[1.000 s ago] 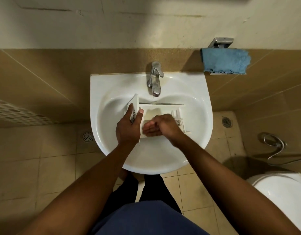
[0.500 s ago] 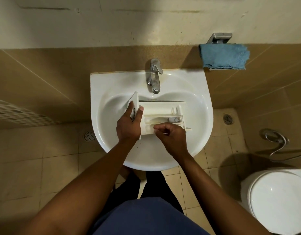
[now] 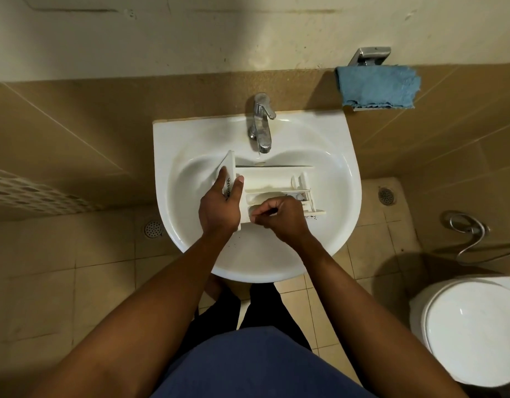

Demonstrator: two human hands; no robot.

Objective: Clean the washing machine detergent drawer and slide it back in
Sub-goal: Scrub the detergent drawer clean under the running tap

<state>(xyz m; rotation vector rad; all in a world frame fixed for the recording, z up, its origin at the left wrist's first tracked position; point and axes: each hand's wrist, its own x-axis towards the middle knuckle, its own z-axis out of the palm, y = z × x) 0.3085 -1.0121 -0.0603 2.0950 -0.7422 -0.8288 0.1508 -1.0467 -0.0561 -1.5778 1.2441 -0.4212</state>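
Inside the washbasin (image 3: pixel 190 133): I see the detergent drawer (image 3: pixel 276 179) lying across the bowl, just below the tap (image 3: pixel 261 122), with its compartments facing up and its front panel (image 3: pixel 229 168) toward the basin's left side.
Left hand (image 3: pixel 220 208): it grips the front panel, with the thumb on the inner face and the fingers wrapped over the outer face, and steadies the drawer over the bowl.
Right hand (image 3: pixel 282 218): it sits at the drawer's narrow compartment, on the side nearest the basin's front rim. Its fingers (image 3: pixel 265 209) are curled tight with the thumb against the forefinger. I cannot tell whether they pinch the drawer wall, hold something small, or hold nothing.
Just changed: a second ago this hand lay flatter in the big compartment nearer the tap. Half a second ago it had crossed to the front-rim side. Now the knuckles are bunched over that narrow channel. The left hand's grip has not shifted.
Meaning for the task: I judge that the wide compartment has been rubbed and the work has moved to the tighter slots, so cleaning is midway. Rinsing and sliding the drawer back into the machine are still to come.
Residue: dark specks lie on the bowl near the drawer's right end.
Beside the washbasin: a blue cloth (image 3: pixel 377 86) hangs on the wall to its upper right, untouched.
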